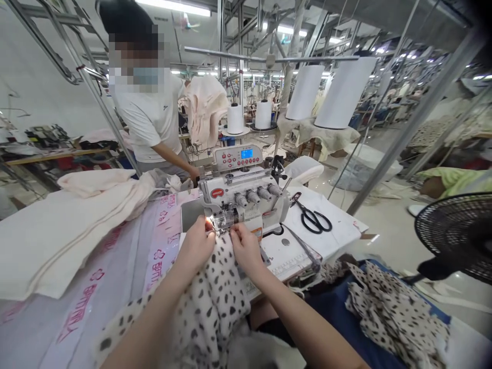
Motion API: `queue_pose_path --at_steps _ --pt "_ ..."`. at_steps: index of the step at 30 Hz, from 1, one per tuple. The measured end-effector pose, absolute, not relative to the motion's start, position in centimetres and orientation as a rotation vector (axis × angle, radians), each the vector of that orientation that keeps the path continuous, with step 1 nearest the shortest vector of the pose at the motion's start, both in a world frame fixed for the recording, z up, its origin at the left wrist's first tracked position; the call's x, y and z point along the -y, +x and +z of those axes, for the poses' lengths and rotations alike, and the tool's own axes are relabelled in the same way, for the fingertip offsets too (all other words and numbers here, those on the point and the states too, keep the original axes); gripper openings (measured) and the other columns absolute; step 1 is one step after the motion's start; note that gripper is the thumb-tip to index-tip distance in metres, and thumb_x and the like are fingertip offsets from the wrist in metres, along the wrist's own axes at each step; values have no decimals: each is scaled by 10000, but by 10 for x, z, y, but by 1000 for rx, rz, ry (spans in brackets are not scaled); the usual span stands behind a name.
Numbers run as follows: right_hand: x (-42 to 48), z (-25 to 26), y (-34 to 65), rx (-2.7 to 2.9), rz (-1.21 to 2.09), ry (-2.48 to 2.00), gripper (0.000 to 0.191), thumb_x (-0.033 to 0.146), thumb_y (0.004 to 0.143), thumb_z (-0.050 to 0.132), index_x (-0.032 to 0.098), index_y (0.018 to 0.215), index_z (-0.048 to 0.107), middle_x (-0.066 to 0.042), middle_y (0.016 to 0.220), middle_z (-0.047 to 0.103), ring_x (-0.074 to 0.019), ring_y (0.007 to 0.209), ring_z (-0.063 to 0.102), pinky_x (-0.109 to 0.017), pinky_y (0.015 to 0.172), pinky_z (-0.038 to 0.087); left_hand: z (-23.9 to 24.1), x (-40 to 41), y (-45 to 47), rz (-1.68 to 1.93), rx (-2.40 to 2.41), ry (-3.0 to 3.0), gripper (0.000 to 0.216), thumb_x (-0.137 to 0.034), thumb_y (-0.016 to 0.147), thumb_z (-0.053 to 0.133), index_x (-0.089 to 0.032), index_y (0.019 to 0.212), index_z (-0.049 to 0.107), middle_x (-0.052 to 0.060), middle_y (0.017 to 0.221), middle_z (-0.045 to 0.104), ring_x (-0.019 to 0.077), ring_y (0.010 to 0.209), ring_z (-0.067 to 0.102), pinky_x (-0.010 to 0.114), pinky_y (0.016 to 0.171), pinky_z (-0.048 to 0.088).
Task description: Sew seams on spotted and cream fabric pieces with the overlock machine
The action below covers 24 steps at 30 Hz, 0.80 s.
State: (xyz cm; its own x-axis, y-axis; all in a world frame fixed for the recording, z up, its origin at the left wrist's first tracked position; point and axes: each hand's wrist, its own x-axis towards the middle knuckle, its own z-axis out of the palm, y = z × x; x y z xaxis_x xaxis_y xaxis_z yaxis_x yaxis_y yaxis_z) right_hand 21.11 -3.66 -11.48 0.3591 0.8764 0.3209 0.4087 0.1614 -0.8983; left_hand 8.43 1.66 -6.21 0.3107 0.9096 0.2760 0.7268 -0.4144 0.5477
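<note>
Left hand (196,245): fingers curled and nearly closed, thumb and fingertips pinching the edge of the spotted fabric (215,287), right beside the presser foot (223,219).
Right hand (246,249): also nearly closed, fingertips pinching the same fabric just beside the left hand, close to the needle area.
Spotted fabric: white with dark spots, running from between both hands down toward the person's lap, its edge fed up to the machine.
Ahead of the hands: an overlock machine (242,192), with its foot touching or almost touching the fabric edge; thread cones (235,119) stand beyond it.
Right of the right hand: black-handled scissors (312,218) lie open on the white table (338,230); further right and nearer the person is a heap of more spotted cloth (395,312), then an electric fan (457,236).
Left of the left hand: folded cream fabric (77,230) lies on a printed plastic sheet (165,225).
Beyond the hands: a co-worker (149,128) stands behind the machine, one co-worker's hand (193,174) near its far side.
</note>
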Motion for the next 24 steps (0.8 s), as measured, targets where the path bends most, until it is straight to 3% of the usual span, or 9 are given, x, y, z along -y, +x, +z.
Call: queue_pose_path --at_steps 4,8,14,20,24 --pt "70 -134 214 1267 660 -1235 147 320 860 432 181 830 471 -12 785 511 -137 731 489 -228 669 378 -61 -11 78 763 -1411 2354 14 -178 754 436 -191 757 437 29 775 542 194 754 527 306 676 415" --pt "99 -153 215 1414 890 -1112 226 318 808 550 180 675 429 24 690 407 -120 683 416 -217 632 327 -66 5 65 806 -1417 2580 204 -308 810 423 -162 921 514 102 966 509 272 995 447 403 870 363" --pt "114 -154 213 1476 950 -1125 429 315 797 563 166 515 276 43 575 305 -97 574 339 -220 551 251 -59 10 53 626 -1455 2565 218 -364 835 377 -194 765 493 42 766 542 219 778 506 333 697 388" --pt "127 -136 226 1269 1380 -975 334 387 699 662 148 581 461 40 606 343 -88 583 317 -204 521 238 -53 11 62 542 -1457 2493 205 -353 835 357 -204 745 464 14 738 545 194 718 516 304 634 373" --pt "130 -144 230 1189 1498 -946 346 424 669 687 129 600 519 32 607 382 -85 585 330 -204 529 247 -58 11 65 550 -1428 2529 204 -318 836 327 -202 701 427 22 715 530 198 715 511 315 643 373"
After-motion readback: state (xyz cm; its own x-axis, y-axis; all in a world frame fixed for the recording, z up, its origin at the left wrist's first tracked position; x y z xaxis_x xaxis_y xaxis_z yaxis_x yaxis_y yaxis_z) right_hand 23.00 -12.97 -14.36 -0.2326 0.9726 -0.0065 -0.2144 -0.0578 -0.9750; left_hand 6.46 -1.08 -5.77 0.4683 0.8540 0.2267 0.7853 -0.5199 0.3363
